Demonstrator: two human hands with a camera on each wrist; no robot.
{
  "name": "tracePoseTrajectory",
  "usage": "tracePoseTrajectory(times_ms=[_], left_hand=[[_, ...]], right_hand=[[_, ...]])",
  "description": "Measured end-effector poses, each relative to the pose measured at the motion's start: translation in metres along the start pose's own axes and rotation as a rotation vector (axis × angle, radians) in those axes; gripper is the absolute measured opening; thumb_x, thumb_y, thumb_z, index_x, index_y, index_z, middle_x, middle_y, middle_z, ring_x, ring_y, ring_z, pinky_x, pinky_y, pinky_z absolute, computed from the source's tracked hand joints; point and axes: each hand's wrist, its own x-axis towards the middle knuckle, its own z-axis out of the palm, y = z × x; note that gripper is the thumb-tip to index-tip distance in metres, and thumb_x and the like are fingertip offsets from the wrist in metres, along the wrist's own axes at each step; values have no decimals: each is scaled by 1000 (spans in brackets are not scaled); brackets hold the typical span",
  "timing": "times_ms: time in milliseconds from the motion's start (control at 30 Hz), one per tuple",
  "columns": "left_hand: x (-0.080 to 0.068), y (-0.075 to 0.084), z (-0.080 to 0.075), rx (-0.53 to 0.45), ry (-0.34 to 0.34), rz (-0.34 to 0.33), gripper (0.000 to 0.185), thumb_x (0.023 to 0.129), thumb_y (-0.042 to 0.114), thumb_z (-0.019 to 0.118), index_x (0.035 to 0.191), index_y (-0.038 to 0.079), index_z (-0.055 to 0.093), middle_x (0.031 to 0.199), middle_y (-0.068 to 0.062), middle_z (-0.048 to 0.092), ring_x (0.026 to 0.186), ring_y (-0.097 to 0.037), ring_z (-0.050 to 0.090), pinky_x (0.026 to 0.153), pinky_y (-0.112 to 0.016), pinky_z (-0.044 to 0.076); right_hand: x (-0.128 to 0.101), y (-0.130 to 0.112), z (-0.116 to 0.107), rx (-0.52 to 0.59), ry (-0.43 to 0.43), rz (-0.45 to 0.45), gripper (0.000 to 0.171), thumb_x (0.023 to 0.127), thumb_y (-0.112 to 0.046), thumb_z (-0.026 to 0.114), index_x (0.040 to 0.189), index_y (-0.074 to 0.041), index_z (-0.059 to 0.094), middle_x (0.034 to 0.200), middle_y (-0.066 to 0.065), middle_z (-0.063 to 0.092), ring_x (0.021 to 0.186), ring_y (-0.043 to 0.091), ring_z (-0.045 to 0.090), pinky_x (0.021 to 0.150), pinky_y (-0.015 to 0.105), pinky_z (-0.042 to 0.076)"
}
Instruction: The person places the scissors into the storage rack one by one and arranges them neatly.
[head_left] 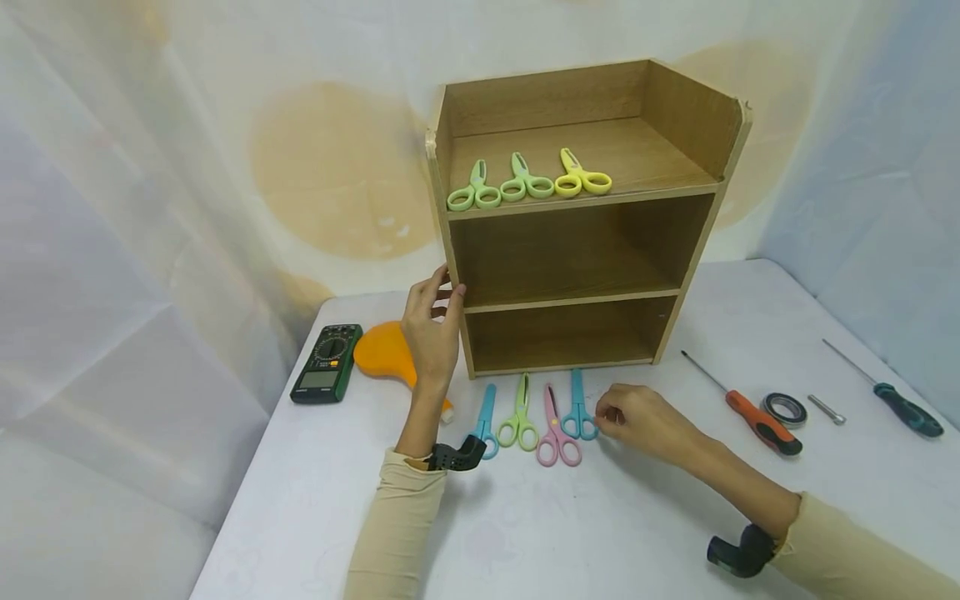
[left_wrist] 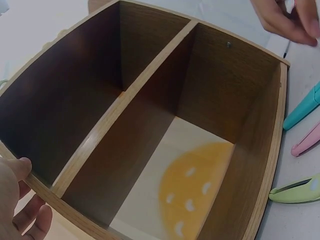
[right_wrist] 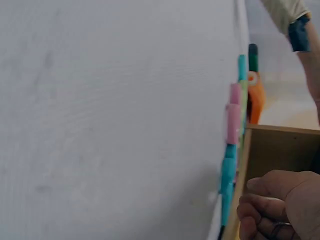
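Observation:
A three-tier wooden shelf unit [head_left: 690, 108] stands on the white table [head_left: 600, 533]. Its top tier carries two green scissors [head_left: 474, 190] and a yellow pair [head_left: 579, 177]. In front of it lie a blue pair [head_left: 486, 417], a green pair [head_left: 520, 412], a pink pair [head_left: 555, 429] and a teal pair [head_left: 577, 400]. My left hand [head_left: 448, 287] grips the front edge of the unit's left wall, thumb inside; the left wrist view shows the thumb [left_wrist: 20, 165] on that edge. My right hand [head_left: 602, 419] pinches the teal pair's handle ring with curled fingers [right_wrist: 270, 210].
Left of the unit lie a green multimeter [head_left: 327, 363] and an orange object [head_left: 384, 352]. To the right lie an orange-handled screwdriver [head_left: 750, 408], a tape roll [head_left: 783, 408], a small metal pin [head_left: 826, 408] and a green-handled screwdriver [head_left: 892, 396]. A cloth backdrop hangs behind.

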Motion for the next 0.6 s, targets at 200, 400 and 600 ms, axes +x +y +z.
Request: tracePoseTrajectory(times_ms=[200,400,600], left_hand=[[-2,-1,1,-13,0,3,34,90,-4,70,124,-9,65,108,-26,65,88,-38,68,68,-51,57],[-1,-3,1,-2,1,11,35,91,-3,70,124,-8,66,109,-25,65,88,-36,68,68,-48,57],[0,-4,0,-10,3,15,34,90,-3,70,124,-8,66,109,-25,65,87,-36,68,68,-50,57]], right_hand=[[3,2,11,-24,-26,85,9,83,-10,80,79,-8,73,71,-8,56,65,8,51,55,21,47],[5,4,19,-28,19,147,10,82,-7,78,73,-7,71,67,-5,59,62,10,52,55,23,47],[-3,2,8,-2,68,120,10,78,-4,77,72,-9,70,66,-8,56,62,9,50,54,23,46]])
